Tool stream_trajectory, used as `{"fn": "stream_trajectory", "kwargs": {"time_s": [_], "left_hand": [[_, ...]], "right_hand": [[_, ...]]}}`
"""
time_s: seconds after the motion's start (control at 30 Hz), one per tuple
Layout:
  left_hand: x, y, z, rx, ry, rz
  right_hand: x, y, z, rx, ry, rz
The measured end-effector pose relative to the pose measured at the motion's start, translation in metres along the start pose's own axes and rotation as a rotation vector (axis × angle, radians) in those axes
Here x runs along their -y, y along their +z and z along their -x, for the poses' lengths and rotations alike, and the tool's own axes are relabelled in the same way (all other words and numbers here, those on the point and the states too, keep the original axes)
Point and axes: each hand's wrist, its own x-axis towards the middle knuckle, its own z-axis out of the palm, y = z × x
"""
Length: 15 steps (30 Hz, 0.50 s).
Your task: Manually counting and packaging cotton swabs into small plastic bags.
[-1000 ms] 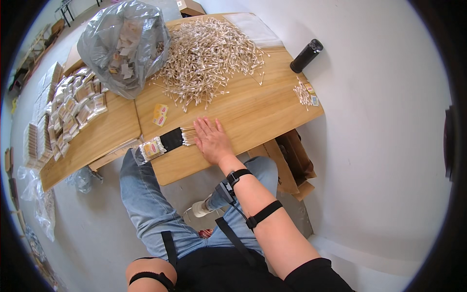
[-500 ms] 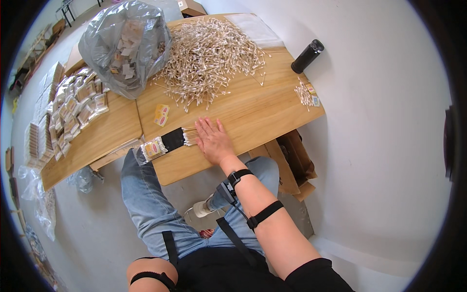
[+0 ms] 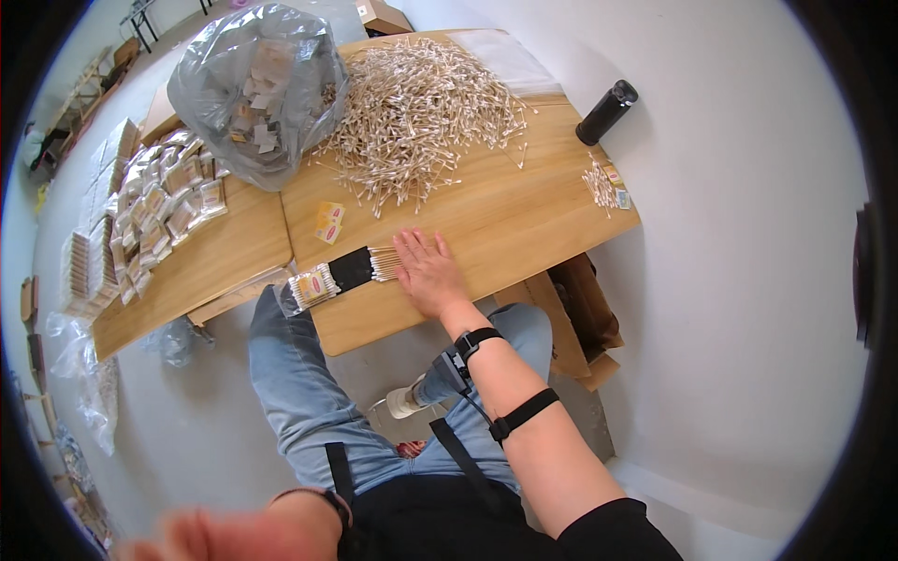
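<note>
Along the left edge of the worktop (image 3: 524, 224) lie piled filled packets (image 3: 159, 210), seemingly the finished share, while the left hand (image 3: 201, 538) is a blur well below it, open or closed I can't tell. By the near edge sits a clear bag with swabs and a yellow card (image 3: 313, 286), then a black strip (image 3: 352, 269) and a swab row (image 3: 383, 264), its right end under the flat, straight-fingered right hand (image 3: 432, 273). Toward the far edge, a big loose swab heap (image 3: 426, 122) looks unpacked.

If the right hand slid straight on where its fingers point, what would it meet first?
The right hand would probably meet the loose cotton swab heap first, if it stays low over the tabletop.
</note>
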Motion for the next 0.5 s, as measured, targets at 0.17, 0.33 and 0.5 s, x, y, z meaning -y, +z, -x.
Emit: {"fn": "stream_trajectory", "kwargs": {"time_s": [0.17, 0.33, 0.5], "left_hand": [[0.083, -0.058, 0.046, -0.133, -0.419, -0.506], [0.163, -0.162, 0.136, 0.481, -0.843, -1.042], [0.178, -0.214, 0.197, 1.027, -0.636, -1.534]], "right_hand": [[-0.001, 0.0, 0.002, -0.027, -0.015, -0.002], [0.003, -0.003, 0.001, -0.061, -0.033, -0.002], [0.004, -0.004, -0.001, -0.057, -0.064, 0.002]]}}
